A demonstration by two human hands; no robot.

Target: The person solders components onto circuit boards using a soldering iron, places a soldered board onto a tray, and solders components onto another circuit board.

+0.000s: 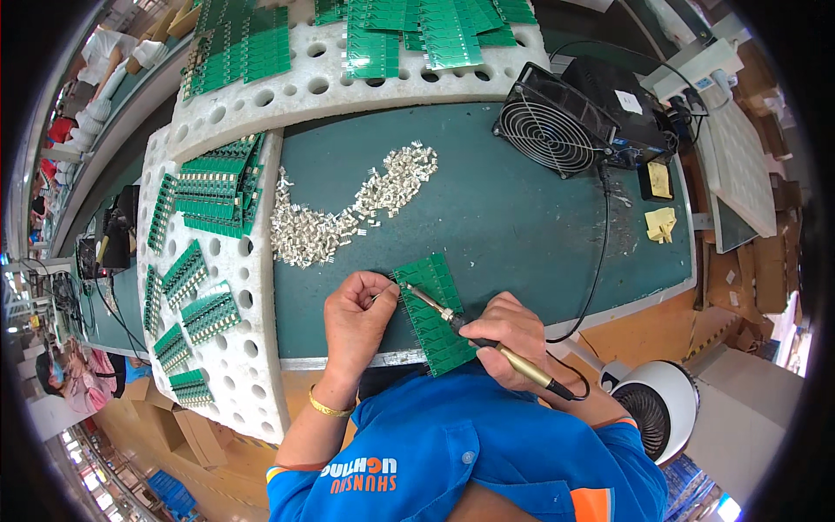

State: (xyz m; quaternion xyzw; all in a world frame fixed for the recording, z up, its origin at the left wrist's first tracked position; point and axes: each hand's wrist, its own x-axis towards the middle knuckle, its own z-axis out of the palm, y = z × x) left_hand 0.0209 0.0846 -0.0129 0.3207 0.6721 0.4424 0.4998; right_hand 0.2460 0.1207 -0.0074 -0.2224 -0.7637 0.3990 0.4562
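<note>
A green circuit board panel [432, 344] lies at the front edge of the bench, its near end reaching over the edge toward my shirt. My right hand [506, 329] is closed around a soldering iron [525, 367] with a gold-coloured handle. Its tip points at the board's far left corner. By that same corner, my left hand [355, 315] pinches thumb and forefinger together; what they hold is too small to make out. Beyond the board spreads a pile of small white connectors [306, 233] on the green bench top [470, 200].
On the left, a white foam board with holes [261, 348] carries several boards fitted with parts [209, 317]. Another foam slab [335, 94] at the back holds green boards [374, 52]. A black fan [548, 122] stands back right, near a yellow sponge [661, 224] and the iron's cable [606, 252].
</note>
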